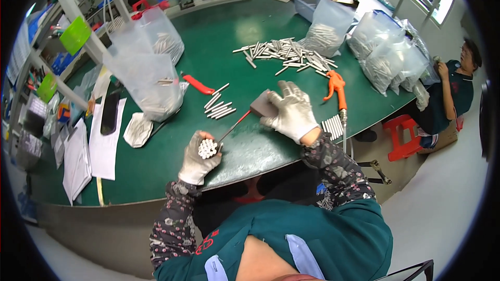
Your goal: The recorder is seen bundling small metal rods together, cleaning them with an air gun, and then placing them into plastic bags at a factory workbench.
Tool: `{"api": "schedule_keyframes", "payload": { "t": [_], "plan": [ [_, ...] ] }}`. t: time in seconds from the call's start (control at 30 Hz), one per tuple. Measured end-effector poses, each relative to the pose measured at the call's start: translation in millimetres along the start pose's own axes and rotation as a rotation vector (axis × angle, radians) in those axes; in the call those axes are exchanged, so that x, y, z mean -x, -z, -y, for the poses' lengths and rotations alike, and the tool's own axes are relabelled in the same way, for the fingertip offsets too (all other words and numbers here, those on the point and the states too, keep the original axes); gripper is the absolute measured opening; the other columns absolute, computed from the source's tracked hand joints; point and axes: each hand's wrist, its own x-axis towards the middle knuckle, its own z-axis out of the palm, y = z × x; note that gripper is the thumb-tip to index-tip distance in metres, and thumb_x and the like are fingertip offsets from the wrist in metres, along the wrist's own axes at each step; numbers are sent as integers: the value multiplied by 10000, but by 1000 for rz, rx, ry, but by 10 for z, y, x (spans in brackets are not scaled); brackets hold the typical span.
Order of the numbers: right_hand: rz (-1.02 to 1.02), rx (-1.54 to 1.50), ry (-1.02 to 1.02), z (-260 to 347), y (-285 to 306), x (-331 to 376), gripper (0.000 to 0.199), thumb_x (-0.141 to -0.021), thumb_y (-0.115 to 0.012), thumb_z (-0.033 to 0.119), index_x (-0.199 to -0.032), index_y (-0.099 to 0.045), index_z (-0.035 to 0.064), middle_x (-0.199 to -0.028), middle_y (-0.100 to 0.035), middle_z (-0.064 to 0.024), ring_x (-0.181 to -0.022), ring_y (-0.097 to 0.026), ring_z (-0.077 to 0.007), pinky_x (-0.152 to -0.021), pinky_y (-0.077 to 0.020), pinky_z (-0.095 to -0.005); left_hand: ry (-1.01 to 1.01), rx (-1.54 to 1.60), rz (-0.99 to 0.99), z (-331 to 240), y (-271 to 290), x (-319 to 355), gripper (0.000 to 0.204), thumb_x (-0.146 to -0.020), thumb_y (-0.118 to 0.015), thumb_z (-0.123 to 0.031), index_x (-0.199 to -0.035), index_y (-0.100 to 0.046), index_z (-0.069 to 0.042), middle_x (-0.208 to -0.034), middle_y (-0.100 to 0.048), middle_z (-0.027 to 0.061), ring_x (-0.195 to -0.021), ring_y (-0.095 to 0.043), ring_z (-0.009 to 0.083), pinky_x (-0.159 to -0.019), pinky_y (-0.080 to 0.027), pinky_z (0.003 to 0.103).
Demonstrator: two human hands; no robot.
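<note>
My left hand (195, 167), in a pale work glove, is wrapped round a bundle of short metal pins (207, 148), their round ends facing up. A thin red stick (235, 125) slants from beside the left hand toward a grey-brown block (262, 105). Gloved as well, my right hand (291, 110) grips that block from its right side, just above the green table. Several loose pins (221, 109) lie between the hands and a red-handled tool (198, 84). A row of pins (332, 127) lies side by side near my right wrist.
Beyond my hands spreads a heap of pins (284, 51). An orange air gun (336, 89) with a hose lies to the right. Bags of pins (385, 54) stand far right, another bag (148, 80) at left. A phone (110, 113) rests on papers. A person (452, 93) sits at right.
</note>
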Motion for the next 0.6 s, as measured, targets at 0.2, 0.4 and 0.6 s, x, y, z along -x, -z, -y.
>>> {"api": "schedule_keyframes", "payload": {
  "t": [0.2,0.4,0.6],
  "plan": [
    [-230,251,-626,-1079,517,-75,352,-723,-614,355,-927,-624,67,-912,-633,-160,-898,-603,-335,-777,-479,-415,37,8,26,-86,14,-20,370,-622,-696,34,-931,-512,-56,-812,-557,0,-758,-540,70,-682,-458,217],
    [267,-35,-888,-1780,432,142,593,-618,-633,514,-928,-660,8,-942,-634,-237,-904,-617,-361,-773,-457,-386,57,141,76,-78,-12,-85,384,-636,-688,62,-946,-499,-61,-825,-559,-11,-759,-546,70,-685,-460,208],
    [-33,-591,-937,-2371,229,366,232,-672,-613,200,-773,-599,-8,-651,-557,-76,-570,-541,-192,-541,-411,-320,24,34,92,-42,-20,-36,371,-657,-699,45,-959,-508,-57,-868,-573,1,-820,-575,78,-739,-482,208]
  ]
}}
